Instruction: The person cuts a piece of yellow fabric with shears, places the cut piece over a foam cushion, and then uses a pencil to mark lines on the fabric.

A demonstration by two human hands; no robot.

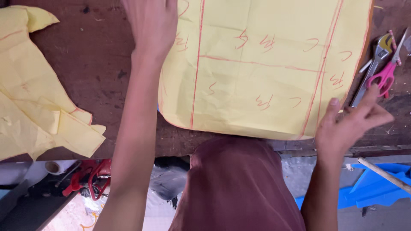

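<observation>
While the left hand (pixel 152 25) lies flat and open on the upper left part of the yellow paper pattern (pixel 261 68), gripping nothing, the right hand (pixel 349 124) hovers loosely spread at the pattern's lower right corner, thumb touching its edge. Pink scissors (pixel 385 75) and a wrench (pixel 374 64) lie just right of the pattern; yellow scraps (pixel 38 102) sit well apart to its left, bare wooden table (pixel 98 72) between.

1 marked yellow sheet (pixel 261 68), 1 scrap pile (pixel 38 98), 1 pink scissors (pixel 385 75), 1 wrench (pixel 374 64).
</observation>
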